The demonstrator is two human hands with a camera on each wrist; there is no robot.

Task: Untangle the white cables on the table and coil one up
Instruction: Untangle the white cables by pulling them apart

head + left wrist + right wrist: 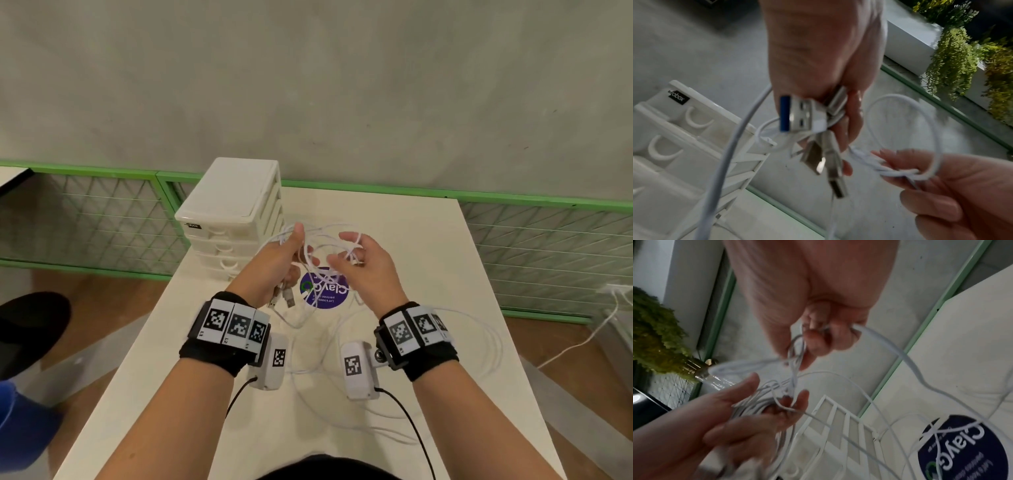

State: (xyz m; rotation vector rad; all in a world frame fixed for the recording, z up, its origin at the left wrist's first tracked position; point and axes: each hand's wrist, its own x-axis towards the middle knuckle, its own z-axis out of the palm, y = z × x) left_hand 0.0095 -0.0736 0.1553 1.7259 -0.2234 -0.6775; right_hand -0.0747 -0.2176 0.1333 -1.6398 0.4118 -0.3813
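Several thin white cables (pixel 329 246) hang in a tangle between my two raised hands above the white table (pixel 428 260). My left hand (pixel 297 246) grips a bundle of strands, and silver USB plugs (pixel 283 298) dangle below its palm. In the left wrist view, one blue-tongued USB plug (pixel 797 116) sticks out of that fist beside other plugs (pixel 830 164). My right hand (pixel 346 255) pinches a twisted knot of cable (pixel 898 173), with strands (pixel 797 350) looped round its curled fingers (pixel 818 339). Slack loops (pixel 329 373) lie on the table under my wrists.
A white plastic drawer unit (pixel 233 219) stands at the table's far left corner. A round purple sticker (pixel 325 296) lies on the tabletop beneath my hands. One cable loop (pixel 493 342) reaches the right table edge. A green-framed mesh barrier (pixel 548 240) runs behind the table.
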